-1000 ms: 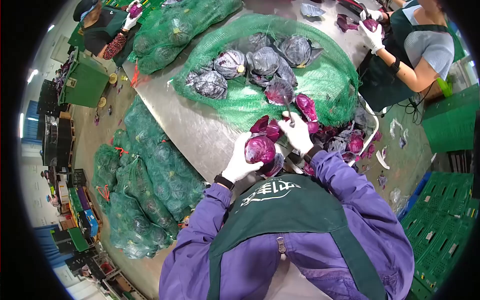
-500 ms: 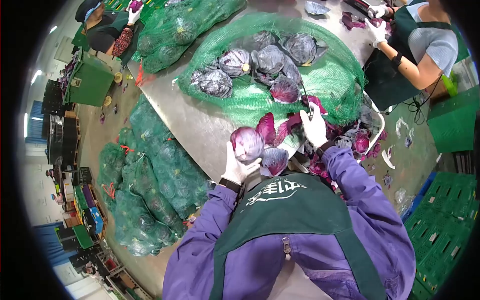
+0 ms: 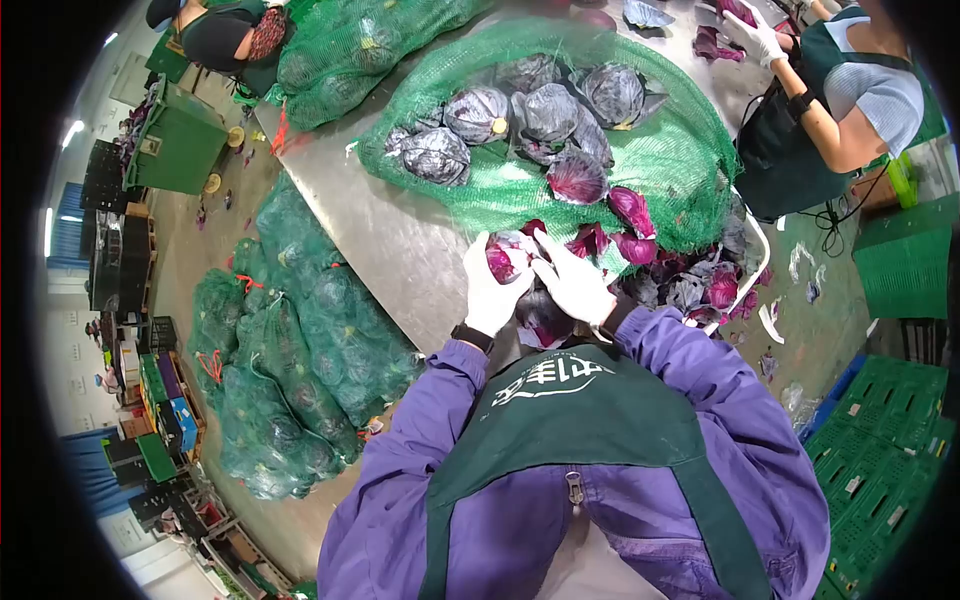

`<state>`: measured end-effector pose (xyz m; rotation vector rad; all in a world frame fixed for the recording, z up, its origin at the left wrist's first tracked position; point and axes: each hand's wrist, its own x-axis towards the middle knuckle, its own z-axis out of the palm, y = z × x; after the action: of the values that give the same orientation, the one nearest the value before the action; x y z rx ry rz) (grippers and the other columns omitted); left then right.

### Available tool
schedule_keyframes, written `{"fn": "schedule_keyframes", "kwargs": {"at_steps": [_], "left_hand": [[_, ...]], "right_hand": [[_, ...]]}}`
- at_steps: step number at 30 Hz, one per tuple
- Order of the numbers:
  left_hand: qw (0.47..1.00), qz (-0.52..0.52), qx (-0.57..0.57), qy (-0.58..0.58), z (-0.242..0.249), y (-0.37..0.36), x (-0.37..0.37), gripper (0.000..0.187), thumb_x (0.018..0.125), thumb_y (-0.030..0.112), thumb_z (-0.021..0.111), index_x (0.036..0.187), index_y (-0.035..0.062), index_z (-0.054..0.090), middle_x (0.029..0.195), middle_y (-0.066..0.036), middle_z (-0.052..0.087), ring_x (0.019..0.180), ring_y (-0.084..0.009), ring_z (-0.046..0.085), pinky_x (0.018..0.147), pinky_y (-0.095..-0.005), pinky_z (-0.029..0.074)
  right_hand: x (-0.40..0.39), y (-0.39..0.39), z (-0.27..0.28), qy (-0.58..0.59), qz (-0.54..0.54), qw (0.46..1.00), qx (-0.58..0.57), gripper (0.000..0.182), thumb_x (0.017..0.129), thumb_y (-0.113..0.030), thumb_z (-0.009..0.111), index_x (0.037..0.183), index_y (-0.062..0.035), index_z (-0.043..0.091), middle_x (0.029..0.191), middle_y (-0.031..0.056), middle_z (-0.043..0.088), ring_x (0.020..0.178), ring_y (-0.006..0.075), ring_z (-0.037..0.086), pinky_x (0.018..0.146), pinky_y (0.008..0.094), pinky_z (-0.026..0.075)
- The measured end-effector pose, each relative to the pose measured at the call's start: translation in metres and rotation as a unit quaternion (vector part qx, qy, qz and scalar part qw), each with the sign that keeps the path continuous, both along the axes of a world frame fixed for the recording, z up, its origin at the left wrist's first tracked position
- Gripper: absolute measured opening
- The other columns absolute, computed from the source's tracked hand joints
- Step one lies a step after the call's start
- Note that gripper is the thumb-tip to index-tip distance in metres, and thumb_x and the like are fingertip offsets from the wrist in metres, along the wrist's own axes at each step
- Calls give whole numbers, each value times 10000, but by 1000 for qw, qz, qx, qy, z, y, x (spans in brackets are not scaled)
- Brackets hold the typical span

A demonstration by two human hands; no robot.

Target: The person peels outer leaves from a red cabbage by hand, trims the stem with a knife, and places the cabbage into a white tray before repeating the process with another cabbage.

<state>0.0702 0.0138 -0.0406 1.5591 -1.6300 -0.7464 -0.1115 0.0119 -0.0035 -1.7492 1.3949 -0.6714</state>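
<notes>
A red cabbage (image 3: 501, 264), with glossy purple and pale patches, is held close in front of the apron. My white-gloved left hand (image 3: 493, 293) is closed around its left side. From the right, my gloved right hand (image 3: 577, 284) presses its fingers against the same cabbage; whether it also grips a tool is hidden. Just below the hands lies a dark outer leaf (image 3: 544, 318). Beyond them, an opened green net bag (image 3: 660, 150) holds several whole cabbages (image 3: 548, 112) under dull outer leaves. Loose purple leaves (image 3: 630, 211) lie at the bag's near edge.
Leaf trimmings heap in a white-rimmed container (image 3: 757, 265) at right. Full net bags (image 3: 300, 340) stand on the floor at left; another bag (image 3: 345, 60) lies on the metal table (image 3: 350, 240). Two co-workers are across the table. Green crates (image 3: 885, 450) are stacked at lower right.
My right hand has come down and left onto the cabbage, and a thin dark tool seen in it before is out of sight. My left hand has raised the cabbage slightly.
</notes>
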Motion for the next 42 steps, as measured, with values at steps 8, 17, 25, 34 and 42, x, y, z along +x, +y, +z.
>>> {"fn": "schedule_keyframes", "kwargs": {"at_steps": [8,17,25,34,42], "left_hand": [[1000,7,19,3,5,-10,-2,924,712,252,838,1427,-25,323,1350,-201,391,1268,-307,430,1069,-397,371],[997,-51,-30,48,8,1,3,929,686,244,860,1409,0,330,1352,-181,383,1271,-299,419,1076,-399,362],[939,61,153,303,10,17,14,976,691,208,859,1440,21,263,1355,-171,419,1220,-277,475,1070,-404,383],[948,-59,169,264,5,16,13,1043,628,177,877,1440,-11,249,1369,-172,402,1259,-272,441,1076,-391,371],[923,-105,246,277,11,0,24,1163,631,225,893,1479,-4,130,1398,-202,369,1287,-289,416,1070,-389,385]], "right_hand": [[14,-37,-21,63,21,996,-62,438,989,-360,429,1306,-66,504,1020,239,648,894,406,633,771,454,498],[2,-75,-59,21,-67,996,-63,288,910,-283,550,948,2,578,835,256,629,841,438,616,738,489,485],[15,-15,-8,-106,-15,994,28,199,892,-204,593,957,-21,547,799,236,619,749,416,613,669,470,476],[-34,-46,-21,-2,-141,990,3,403,860,-266,659,1173,-67,503,850,196,658,801,362,650,728,429,503],[-22,-43,5,10,144,989,-42,337,800,-297,697,1075,-103,680,855,120,678,798,274,659,732,371,526]]}}
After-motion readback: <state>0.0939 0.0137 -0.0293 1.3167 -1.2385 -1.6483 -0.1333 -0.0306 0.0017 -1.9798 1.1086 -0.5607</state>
